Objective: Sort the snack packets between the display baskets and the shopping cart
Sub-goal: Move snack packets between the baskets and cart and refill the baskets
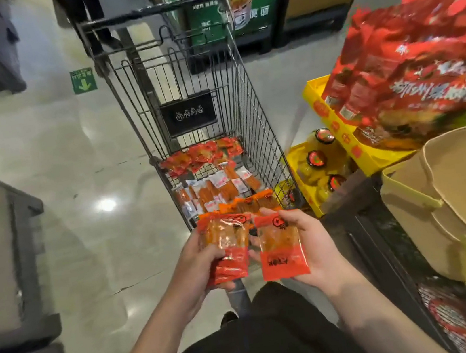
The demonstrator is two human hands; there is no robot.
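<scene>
A wire shopping cart (257, 106) stands in front of me, its floor covered with several red and orange snack packets (211, 179). My left hand (196, 260) grips a small stack of orange-and-red packets (226, 248) above the cart's near end. My right hand (311, 243) holds a single orange-and-red packet (280, 248) beside that stack, thumb on its top edge. The two held lots sit side by side, almost touching.
To the right, a display holds large red bags (413, 58) in a yellow tray (351, 146), yellow jars (317, 163) below, and a tan cardboard box (463, 190). Dark shelving (8, 240) stands at left. A green stand (231, 10) is beyond the cart.
</scene>
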